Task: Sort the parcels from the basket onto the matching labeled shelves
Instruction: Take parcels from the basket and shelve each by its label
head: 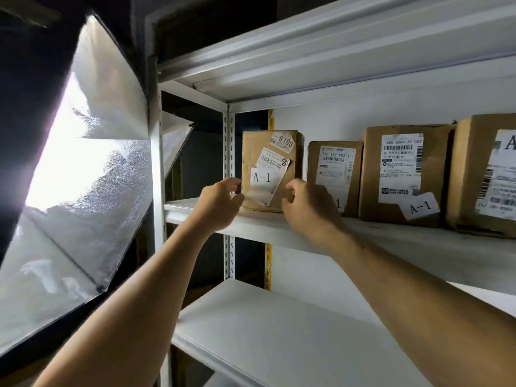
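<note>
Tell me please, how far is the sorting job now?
Done: three parcels stand on the shelf, one with a clear A-1 tag; the other labels are partly cut off or hidden. In hand: the left hand and right hand sit at either side of the leftmost A-1 parcel, already on the shelf. Left: unknown, since the basket is out of view.

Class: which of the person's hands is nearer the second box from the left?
Right. The right hand overlaps the second box's lower left corner; the left hand is beyond the leftmost box.
</note>
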